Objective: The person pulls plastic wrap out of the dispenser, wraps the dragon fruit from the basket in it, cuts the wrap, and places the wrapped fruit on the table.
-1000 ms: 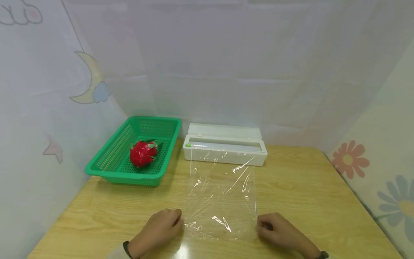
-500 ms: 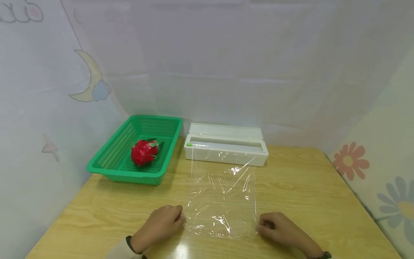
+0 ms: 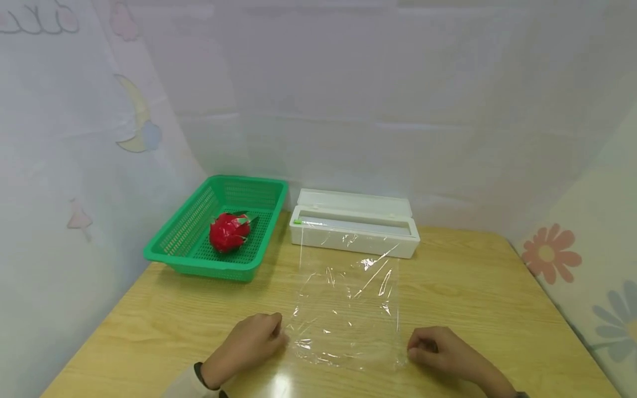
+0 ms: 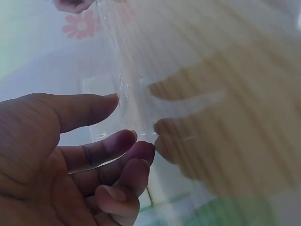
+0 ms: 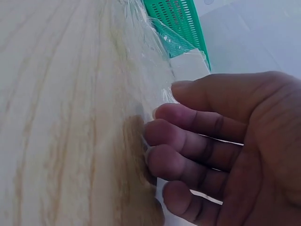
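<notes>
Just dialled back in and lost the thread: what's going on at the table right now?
A person has a sheet of cling film drawn out from the white dispenser box across the wooden table. The left hand pinches its near left corner, the right hand its near right corner. The film is still joined to the box. A red dragon fruit sits untouched in the green basket.
</notes>
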A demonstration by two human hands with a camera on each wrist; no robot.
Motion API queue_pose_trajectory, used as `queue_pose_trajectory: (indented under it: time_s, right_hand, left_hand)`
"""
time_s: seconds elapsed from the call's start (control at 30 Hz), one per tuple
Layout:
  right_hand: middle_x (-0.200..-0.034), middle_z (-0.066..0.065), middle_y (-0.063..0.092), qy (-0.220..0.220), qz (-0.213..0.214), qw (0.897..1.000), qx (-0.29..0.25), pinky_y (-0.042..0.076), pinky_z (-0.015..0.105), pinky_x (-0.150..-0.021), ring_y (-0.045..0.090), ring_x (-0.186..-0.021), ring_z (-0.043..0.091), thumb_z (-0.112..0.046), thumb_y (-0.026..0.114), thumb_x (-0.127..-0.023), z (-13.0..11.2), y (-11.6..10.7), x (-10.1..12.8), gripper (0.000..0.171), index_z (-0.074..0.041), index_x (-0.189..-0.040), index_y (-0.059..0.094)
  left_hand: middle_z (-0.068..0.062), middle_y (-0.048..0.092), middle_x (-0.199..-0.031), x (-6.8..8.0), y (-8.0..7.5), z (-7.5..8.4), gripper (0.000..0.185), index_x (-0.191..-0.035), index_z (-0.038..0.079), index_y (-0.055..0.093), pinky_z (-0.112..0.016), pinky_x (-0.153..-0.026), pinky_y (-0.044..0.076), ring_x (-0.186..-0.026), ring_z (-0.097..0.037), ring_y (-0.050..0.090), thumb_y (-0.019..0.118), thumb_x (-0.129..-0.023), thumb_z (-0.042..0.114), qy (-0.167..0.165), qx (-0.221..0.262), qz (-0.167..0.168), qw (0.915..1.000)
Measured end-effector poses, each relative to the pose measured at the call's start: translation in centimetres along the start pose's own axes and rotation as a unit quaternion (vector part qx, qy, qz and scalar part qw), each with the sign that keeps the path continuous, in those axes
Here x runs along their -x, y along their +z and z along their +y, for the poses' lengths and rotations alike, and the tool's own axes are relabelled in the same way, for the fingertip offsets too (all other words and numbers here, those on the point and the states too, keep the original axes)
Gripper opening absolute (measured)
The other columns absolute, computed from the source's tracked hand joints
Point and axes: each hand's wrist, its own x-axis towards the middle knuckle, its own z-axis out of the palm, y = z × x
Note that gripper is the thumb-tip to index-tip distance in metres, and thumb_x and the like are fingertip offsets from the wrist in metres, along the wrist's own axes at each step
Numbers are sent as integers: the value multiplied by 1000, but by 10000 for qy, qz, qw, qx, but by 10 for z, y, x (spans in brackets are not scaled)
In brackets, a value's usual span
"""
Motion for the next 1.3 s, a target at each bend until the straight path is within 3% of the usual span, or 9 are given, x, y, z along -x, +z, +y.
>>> queue_pose_trajectory:
  time_s: [0.1, 0.33, 0.47, 0.63, 0.8, 1.1, 1.3]
  right_hand:
    - [-78, -9, 64, 10, 202, 9998, 73, 48, 23, -53, 54, -67, -2, -6, 64, -96, -2, 0, -2, 9, -13, -93, 68]
    - [-75, -9, 64, -135, 958, 9934, 617, 47, 22, -50, 54, -65, -2, -5, 66, -95, -7, 5, -9, 9, -15, -94, 68]
    - [-81, -10, 66, -350, 1679, 9802, 994, 48, 22, -52, 57, -69, 0, -2, 69, -91, -13, 7, -16, 13, -13, -97, 69]
    - [-97, -2, 70, -848, 2322, 9582, 1437, 52, 24, -61, 62, -83, 8, 5, 74, -83, -21, 6, -25, 29, -7, -108, 68]
    - [-117, 2, 66, -974, 2462, 9470, 1817, 51, 26, -78, 59, -105, 12, 0, 79, -81, -26, 4, -36, 44, -8, -122, 64]
    - [-135, 11, 58, -886, 2512, 9504, 1608, 43, 19, -98, 52, -123, 15, -4, 79, -82, -25, 10, -55, 61, -3, -137, 54]
    - [-142, 11, 53, -589, 2395, 9573, 1508, 42, 22, -103, 51, -128, 23, -9, 76, -88, -29, 11, -66, 64, -5, -145, 47]
  left_hand:
    - [10, 43, -62, -1, -1, 1, 29, -71, 18, 48, -23, -47, 35, -54, -3, 38, 70, -90, 19, -45, -8, 55, 10000]
    - [12, 43, -62, -3, -3, 8, 27, -72, 19, 51, -22, -45, 34, -54, -2, 37, 71, -90, 20, -24, -39, 551, 9985]
    - [12, 47, -66, -6, -5, 11, 25, -74, 20, 53, -20, -47, 36, -57, -1, 41, 71, -90, 21, 10, -100, 913, 9958]
    - [4, 62, -82, -11, -10, 14, 15, -86, 15, 60, -24, -55, 47, -69, -6, 54, 72, -91, 21, 294, -128, 1375, 9900]
    - [-6, 67, -98, -15, -13, 14, 19, -101, 8, 63, -34, -70, 56, -86, -19, 65, 74, -90, 19, 602, -93, 1824, 9813]
    - [-13, 64, -121, -21, -20, 14, 44, -124, -1, 59, -46, -93, 53, -114, -31, 61, 74, -91, 24, 683, 130, 2038, 9765]
    - [-15, 61, -126, -26, -25, 14, 54, -130, -2, 55, -47, -95, 52, -117, -31, 58, 75, -90, 27, 722, 173, 2266, 9712]
